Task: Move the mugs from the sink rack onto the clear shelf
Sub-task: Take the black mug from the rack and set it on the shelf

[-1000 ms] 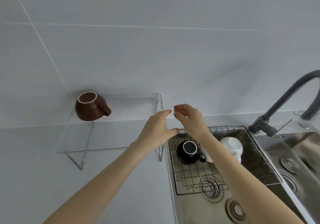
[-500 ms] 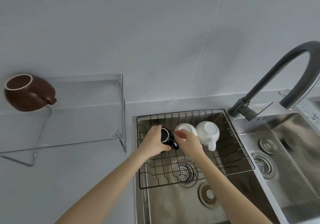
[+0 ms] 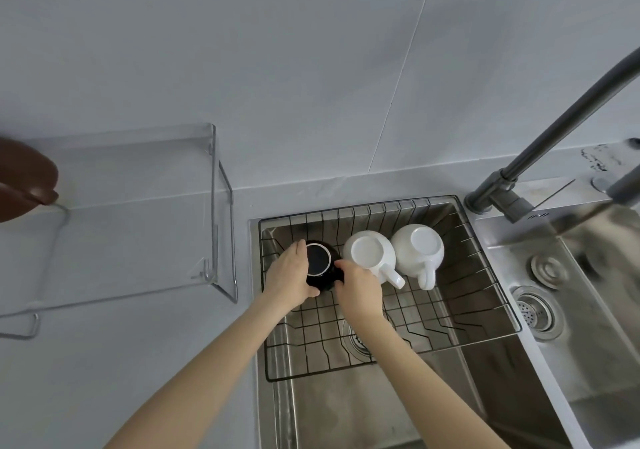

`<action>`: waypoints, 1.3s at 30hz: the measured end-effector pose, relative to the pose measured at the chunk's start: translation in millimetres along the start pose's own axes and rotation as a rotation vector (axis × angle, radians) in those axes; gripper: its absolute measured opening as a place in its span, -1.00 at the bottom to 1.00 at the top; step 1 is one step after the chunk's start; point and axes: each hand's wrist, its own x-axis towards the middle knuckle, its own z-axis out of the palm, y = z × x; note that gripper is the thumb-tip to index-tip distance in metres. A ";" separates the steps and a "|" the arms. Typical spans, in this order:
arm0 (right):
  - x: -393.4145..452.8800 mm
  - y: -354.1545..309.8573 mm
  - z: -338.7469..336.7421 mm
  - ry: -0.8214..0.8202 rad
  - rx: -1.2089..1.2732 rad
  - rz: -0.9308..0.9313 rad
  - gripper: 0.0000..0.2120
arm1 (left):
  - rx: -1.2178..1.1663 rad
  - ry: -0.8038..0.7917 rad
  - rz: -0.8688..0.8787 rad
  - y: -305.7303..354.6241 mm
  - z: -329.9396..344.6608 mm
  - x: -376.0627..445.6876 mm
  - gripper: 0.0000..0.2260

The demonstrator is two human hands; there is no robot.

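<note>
Cupping the upturned black mug [image 3: 320, 265] from both sides, left hand [image 3: 289, 277] and right hand [image 3: 360, 289] clamp it; the clear shelf [image 3: 138, 206] lies leftward, nearer the left hand.

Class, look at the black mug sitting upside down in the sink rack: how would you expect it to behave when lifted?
The black mug looks glazed ceramic, so probably rigid, fairly heavy and breakable. Its glossy surface may be slippery, perhaps why the left hand and right hand both cup it. Upside down, its base looks stable.
</note>
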 end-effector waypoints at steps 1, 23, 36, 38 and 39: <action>-0.7 -0.9 1.2 0.014 -0.023 -0.001 -0.74 | -0.006 -0.002 -0.005 -0.4 -0.6 0.9 -0.10; -41.4 -52.1 -82.3 0.219 0.260 -0.151 -0.75 | -0.041 0.273 0.111 24.1 -102.4 -56.6 -0.25; -91.0 -194.6 -112.7 0.314 0.202 -0.519 -0.79 | -0.143 0.524 0.116 -44.7 -230.2 -148.9 -0.46; -94.7 -216.3 -96.1 0.283 0.180 -0.557 -0.80 | -0.136 0.528 0.080 -69.8 -238.2 -161.6 -0.48; -96.2 -225.0 -87.7 0.267 0.175 -0.570 -0.80 | -0.135 0.527 0.064 -81.4 -240.4 -166.1 -0.48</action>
